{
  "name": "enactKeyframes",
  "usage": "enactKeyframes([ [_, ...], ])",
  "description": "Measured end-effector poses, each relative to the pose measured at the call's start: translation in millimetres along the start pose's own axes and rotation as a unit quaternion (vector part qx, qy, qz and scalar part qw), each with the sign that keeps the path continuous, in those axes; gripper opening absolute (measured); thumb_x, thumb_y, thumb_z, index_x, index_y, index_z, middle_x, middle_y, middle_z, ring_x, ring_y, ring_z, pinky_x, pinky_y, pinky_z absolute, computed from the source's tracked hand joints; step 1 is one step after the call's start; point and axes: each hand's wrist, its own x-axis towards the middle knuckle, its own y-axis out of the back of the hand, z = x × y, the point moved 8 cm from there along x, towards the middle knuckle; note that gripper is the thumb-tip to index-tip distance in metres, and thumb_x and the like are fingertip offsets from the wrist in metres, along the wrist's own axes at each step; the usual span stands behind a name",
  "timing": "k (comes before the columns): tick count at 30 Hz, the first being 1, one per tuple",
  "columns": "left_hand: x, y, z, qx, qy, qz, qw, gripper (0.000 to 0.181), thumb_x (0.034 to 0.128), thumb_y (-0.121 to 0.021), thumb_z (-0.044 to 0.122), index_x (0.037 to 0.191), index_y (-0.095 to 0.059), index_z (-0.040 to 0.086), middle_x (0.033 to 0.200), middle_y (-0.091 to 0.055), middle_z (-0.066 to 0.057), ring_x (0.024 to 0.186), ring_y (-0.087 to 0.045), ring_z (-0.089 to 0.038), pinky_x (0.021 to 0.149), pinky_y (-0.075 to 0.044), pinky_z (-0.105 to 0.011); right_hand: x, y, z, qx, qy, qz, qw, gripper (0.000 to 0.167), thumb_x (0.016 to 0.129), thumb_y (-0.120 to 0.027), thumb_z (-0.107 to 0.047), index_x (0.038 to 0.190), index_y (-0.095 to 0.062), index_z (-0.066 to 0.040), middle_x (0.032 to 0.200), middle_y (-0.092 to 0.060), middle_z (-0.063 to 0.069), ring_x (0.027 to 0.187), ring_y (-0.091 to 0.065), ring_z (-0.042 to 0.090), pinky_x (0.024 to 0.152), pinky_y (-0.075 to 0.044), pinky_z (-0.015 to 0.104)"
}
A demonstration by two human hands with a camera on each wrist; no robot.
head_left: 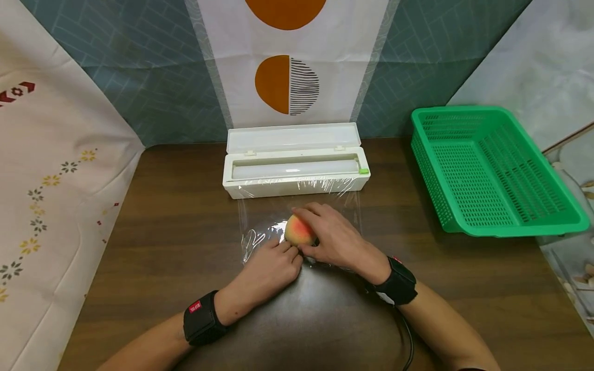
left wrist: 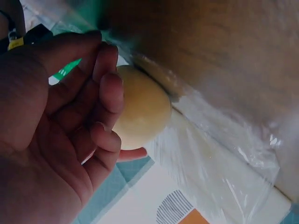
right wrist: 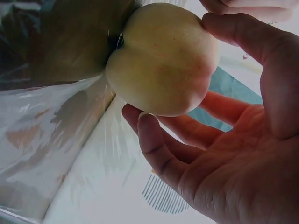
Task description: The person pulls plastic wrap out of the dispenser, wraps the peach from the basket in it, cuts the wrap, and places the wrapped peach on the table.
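Observation:
A yellow and red peach (head_left: 299, 231) sits on a sheet of clear plastic wrap (head_left: 260, 234) drawn out over the table. My right hand (head_left: 336, 237) holds the peach with thumb and fingers around its side. In the right wrist view the peach (right wrist: 163, 60) shows its crease, with the wrap beneath it. My left hand (head_left: 274, 265) is beside the peach at the wrap's near edge, fingers curled. In the left wrist view its thumb and index finger (left wrist: 106, 58) meet, pinching the wrap's edge, though the film there is blurred. Behind stands the white wrap dispenser (head_left: 297, 188), lid raised, roll inside.
A green plastic basket (head_left: 506, 229) stands on the right of the wooden table (head_left: 181, 206). A green slider (head_left: 364, 171) sits at the dispenser's right end. Patterned cloths hang at the back and sides. A black cable (head_left: 408, 340) trails from the right wristband.

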Motion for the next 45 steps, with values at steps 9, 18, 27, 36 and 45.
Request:
enactKeyframes([
  [9, -1.7, 1.6, -1.0, 0.013, -0.008, 0.005, 0.9999, 0.012, 0.0957, -0.068, 0.013, 0.083, -0.068, 0.015, 0.081, -0.065, 0.001, 0.077, -0.06, -0.016, 0.066, -0.043, -0.029, -7.3, 21, -3, -0.011, -0.013, 0.036, 0.9992, 0.058, 0.087, -0.082, -0.018, 0.141, -0.063, -0.006, 0.133, -0.063, 0.01, 0.119, -0.062, 0.029, 0.1, -0.052, 0.045],
  [18, 2.1, 12.7, -15.8, -0.01, 0.011, 0.019, 0.9997, 0.01, 0.0964, -0.07, 0.006, 0.088, -0.068, 0.011, 0.082, -0.063, -0.001, 0.078, -0.06, -0.017, 0.068, -0.049, -0.031, -20.7, 18, -12, -0.04, 0.015, -0.003, 0.9991, 0.075, 0.078, -0.094, -0.037, 0.134, -0.057, -0.005, 0.139, -0.055, 0.013, 0.112, -0.063, 0.028, 0.096, -0.056, 0.043],
  [27, 4.7, 14.0, -23.3, -0.032, 0.027, 0.024, 0.9988, 0.01, 0.1018, -0.068, 0.01, 0.092, -0.067, 0.009, 0.087, -0.066, -0.003, 0.079, -0.057, -0.018, 0.066, -0.047, -0.03, -20.0, 1, -20, -0.103, 0.051, 0.003, 0.9934, 0.087, 0.073, -0.1, -0.041, 0.136, -0.052, -0.004, 0.145, -0.048, 0.019, 0.116, -0.06, 0.034, 0.094, -0.056, 0.044],
  [36, 5.0, 15.4, -32.3, -0.048, 0.04, 0.056, 0.9965, 0.008, 0.1024, -0.071, 0.016, 0.102, -0.07, 0.008, 0.103, -0.064, -0.005, 0.094, -0.057, -0.022, 0.071, -0.051, -0.031, -16.9, 1, -16, -0.086, 0.058, 0.035, 0.994, 0.073, 0.077, -0.098, -0.029, 0.131, -0.054, -0.007, 0.144, -0.053, 0.016, 0.11, -0.063, 0.03, 0.091, -0.057, 0.044],
  [45, 4.7, 15.0, -41.3, -0.097, 0.054, 0.095, 0.9893, 0.015, 0.1009, -0.07, 0.016, 0.101, -0.068, 0.001, 0.13, -0.06, -0.018, 0.126, -0.059, -0.034, 0.101, -0.055, -0.04, -14.3, 5, -12, -0.066, 0.071, 0.058, 0.9936, 0.062, 0.085, -0.092, -0.02, 0.134, -0.059, -0.004, 0.14, -0.059, 0.016, 0.117, -0.066, 0.029, 0.097, -0.058, 0.043],
])
